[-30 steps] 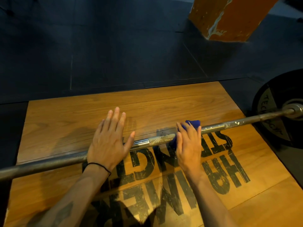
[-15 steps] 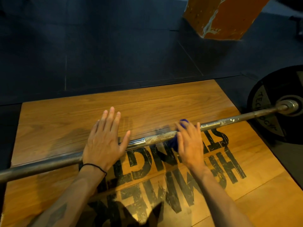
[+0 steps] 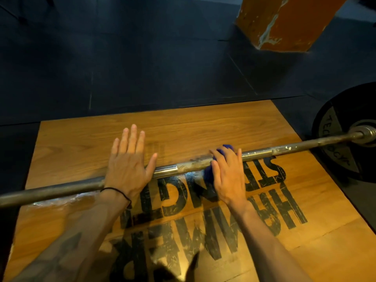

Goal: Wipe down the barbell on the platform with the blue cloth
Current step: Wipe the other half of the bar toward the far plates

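Your flat left hand (image 3: 127, 169), fingers straight, steadies the long steel barbell (image 3: 191, 166); right hand (image 3: 226, 176) fingers curl over the crumpled blue cloth (image 3: 209, 176). Uneven pressure may roll the bar.

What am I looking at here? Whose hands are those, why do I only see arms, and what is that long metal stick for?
The camera sits on a person's head and looks down, so you only see their arms and hands. The long metal stick is a barbell, a bar people lift in a gym. It lies across a wooden platform with big black letters painted on it. At the right end sits a heavy round black weight plate. The left hand rests flat on the bar with straight fingers, likely to steady it. The right hand presses a blue cloth around the bar to wipe it. Behind, on the dark floor, stands an orange box.
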